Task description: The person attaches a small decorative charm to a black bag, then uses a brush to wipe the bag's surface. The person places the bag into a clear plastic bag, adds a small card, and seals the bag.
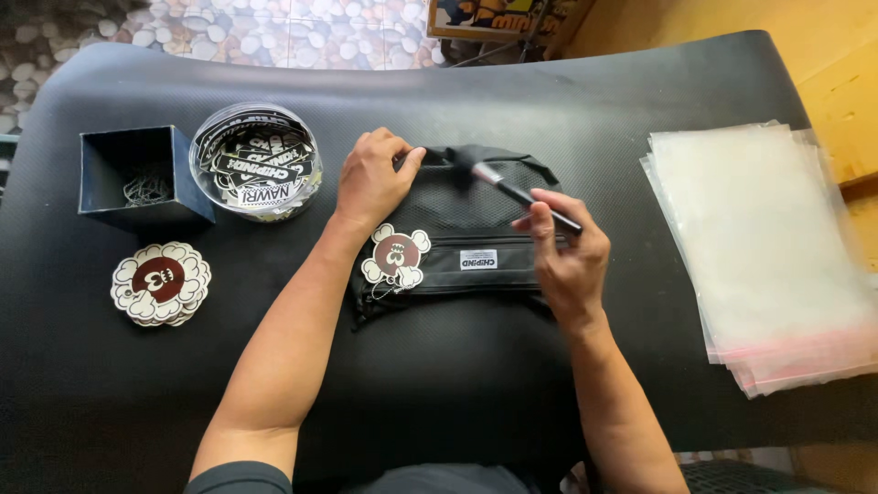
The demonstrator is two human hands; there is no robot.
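A small black bag [457,247] with a white label lies flat on the black mat [457,384]. A cloud-shaped brown and white tag [395,258] hangs at its left side. My left hand [373,178] presses on the bag's upper left corner, next to its strap. My right hand [567,256] holds a thin black brush-like tool [521,190], whose blurred tip is over the top of the bag.
A dark square box [142,176] with thin metal loops stands at the left. Beside it sits a round clear tub [256,163] of black and white labels. A stack of cloud-shaped tags [161,284] lies below. Clear plastic sleeves [764,247] are piled at the right.
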